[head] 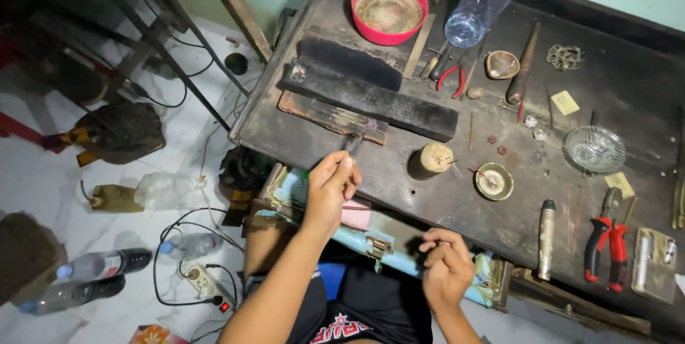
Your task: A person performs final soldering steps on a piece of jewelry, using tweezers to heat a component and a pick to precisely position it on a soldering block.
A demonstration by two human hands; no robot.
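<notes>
My left hand [332, 187] is up over the near edge of the dark, scorched wooden bench [628, 94], fingers pinched on a thin pair of metal tweezers [354, 143]. Their long axis runs from my fingers toward one o'clock, and the tips reach a tiny pale flower-shaped metal piece [371, 124] lying on a charred brown wooden slat [332, 115]. That slat lies along a ten-to-four line, just in front of a longer black charred block [371, 99]. So the small piece sits at about one o'clock from my left hand, close, and at about eleven o'clock from my right, well apart; the left is clearly nearer. My right hand [446, 265] hangs low by the open drawer, fingers curled in with the tips together; I cannot tell whether it grips anything. At two o'clock from the left hand stands a short pale wooden stub [435, 158].
</notes>
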